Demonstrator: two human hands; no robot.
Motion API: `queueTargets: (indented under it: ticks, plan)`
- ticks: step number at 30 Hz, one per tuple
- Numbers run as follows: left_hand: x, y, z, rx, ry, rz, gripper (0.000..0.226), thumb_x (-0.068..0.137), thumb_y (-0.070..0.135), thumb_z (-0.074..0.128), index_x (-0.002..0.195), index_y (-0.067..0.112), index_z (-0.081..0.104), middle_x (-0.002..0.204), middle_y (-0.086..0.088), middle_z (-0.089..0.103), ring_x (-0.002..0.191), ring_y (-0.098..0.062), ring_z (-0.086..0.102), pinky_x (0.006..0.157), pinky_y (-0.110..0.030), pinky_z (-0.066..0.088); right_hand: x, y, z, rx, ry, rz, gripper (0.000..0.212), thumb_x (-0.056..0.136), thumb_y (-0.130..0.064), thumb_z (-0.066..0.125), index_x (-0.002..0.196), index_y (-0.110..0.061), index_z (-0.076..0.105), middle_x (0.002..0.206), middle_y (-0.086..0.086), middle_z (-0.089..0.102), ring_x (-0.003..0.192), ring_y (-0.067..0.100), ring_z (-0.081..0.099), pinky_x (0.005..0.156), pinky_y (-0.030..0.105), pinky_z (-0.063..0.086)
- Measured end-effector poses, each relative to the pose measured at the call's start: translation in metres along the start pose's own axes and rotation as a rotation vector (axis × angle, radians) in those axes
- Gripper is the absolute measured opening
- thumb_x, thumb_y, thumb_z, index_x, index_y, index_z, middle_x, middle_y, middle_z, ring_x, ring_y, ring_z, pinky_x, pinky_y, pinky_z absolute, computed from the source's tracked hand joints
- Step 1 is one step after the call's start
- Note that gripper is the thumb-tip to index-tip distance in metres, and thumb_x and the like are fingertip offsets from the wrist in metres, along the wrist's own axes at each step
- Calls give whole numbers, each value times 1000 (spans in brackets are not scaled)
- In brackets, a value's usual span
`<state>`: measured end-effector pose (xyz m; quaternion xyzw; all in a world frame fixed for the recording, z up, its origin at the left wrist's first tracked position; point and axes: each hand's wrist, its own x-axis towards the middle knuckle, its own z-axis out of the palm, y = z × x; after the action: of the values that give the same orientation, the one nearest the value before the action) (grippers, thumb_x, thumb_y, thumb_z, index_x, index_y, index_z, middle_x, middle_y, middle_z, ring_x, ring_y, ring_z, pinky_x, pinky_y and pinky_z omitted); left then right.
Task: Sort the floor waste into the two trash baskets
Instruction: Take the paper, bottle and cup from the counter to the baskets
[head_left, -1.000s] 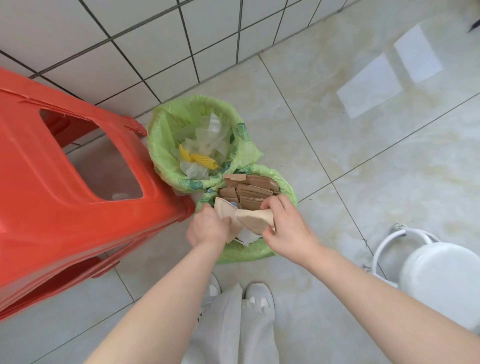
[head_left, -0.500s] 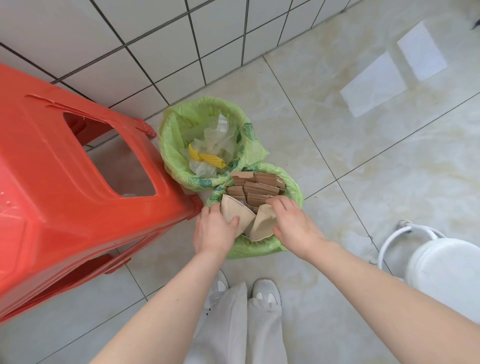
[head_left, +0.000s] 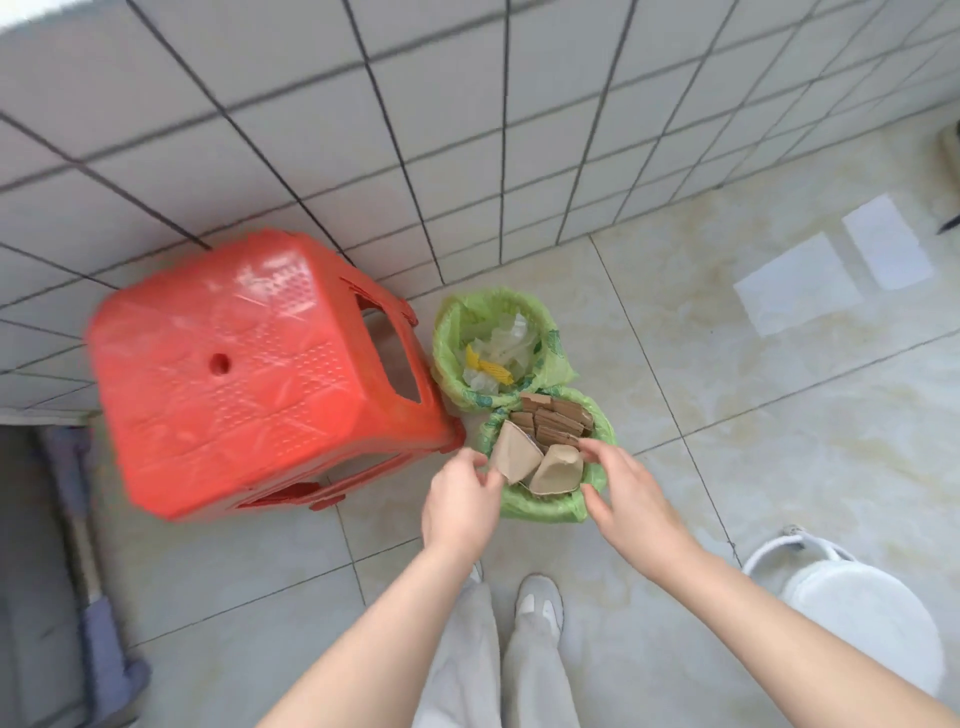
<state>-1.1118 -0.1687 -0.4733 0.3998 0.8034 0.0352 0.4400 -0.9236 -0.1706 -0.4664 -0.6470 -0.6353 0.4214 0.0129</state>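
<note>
Two small trash baskets lined with green bags stand side by side on the floor. The far basket (head_left: 447, 332) holds clear plastic wrap and a yellow scrap. The near basket (head_left: 540, 506) holds brown cardboard pieces (head_left: 553, 418) and two flattened beige paper cups (head_left: 556, 470). My left hand (head_left: 460, 499) hovers just left of the near basket's rim, fingers loosely curled and holding nothing. My right hand (head_left: 626, 491) hovers over the right rim with fingers spread, also holding nothing.
A red plastic stool (head_left: 249, 369) stands against the white tiled wall, touching the baskets' left side. A white round container with a handle (head_left: 862, 618) sits at the right. My feet (head_left: 537, 603) are on the beige floor tiles below the baskets.
Both hands let go of the beige paper cups, which now lie in the near basket, and drew back from it. The view pulled back and up, showing the whole stool.
</note>
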Motion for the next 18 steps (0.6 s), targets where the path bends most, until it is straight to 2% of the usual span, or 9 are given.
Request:
queueTargets:
  ticks: [3, 5, 9, 11, 14, 18]
  plan:
    - [-63, 12, -50, -163, 55, 7, 21, 84, 28, 52, 101, 23, 65, 95, 3, 69, 94, -19, 62, 80, -28, 48, -38, -58, -31, 60, 46, -80, 44, 91, -16, 56, 134, -19, 45, 122, -7, 54, 117, 11, 51, 96, 21, 36]
    - [-105, 16, -85, -233, 106, 7, 19, 86, 27, 52, 99, 24, 66, 90, 6, 68, 90, -16, 61, 75, -24, 45, -65, -103, -47, 79, 68, -131, 41, 90, -15, 59, 130, -18, 49, 114, -7, 55, 110, 12, 55, 93, 22, 38]
    - [-181, 9, -154, -405, 257, 27, 13, 86, 22, 56, 93, 20, 68, 84, 6, 69, 81, -11, 61, 73, -23, 44, -114, -196, -61, 130, 64, -253, 33, 88, -14, 62, 120, -17, 58, 107, -7, 61, 100, 11, 59, 95, 40, 47]
    - [-215, -2, -184, -481, 336, 30, 10, 86, 20, 58, 90, 20, 67, 80, 7, 69, 76, -8, 61, 72, -21, 46, -139, -237, -59, 161, 33, -307, 31, 89, -16, 61, 120, -19, 57, 107, -5, 64, 102, 12, 60, 94, 41, 48]
    - [-263, -24, -228, -592, 433, 13, 7, 87, 22, 57, 87, 24, 64, 77, 12, 66, 75, -1, 59, 68, -13, 44, -178, -293, -52, 168, -50, -363, 30, 91, -16, 59, 121, -18, 56, 107, -4, 65, 104, 9, 60, 95, 36, 48]
    - [-326, -77, -280, -700, 592, -15, 7, 88, 23, 57, 91, 24, 64, 81, 12, 68, 79, 0, 61, 72, -17, 47, -230, -363, -22, 92, -146, -522, 31, 90, -15, 61, 121, -15, 56, 107, -4, 66, 103, 10, 62, 95, 36, 49]
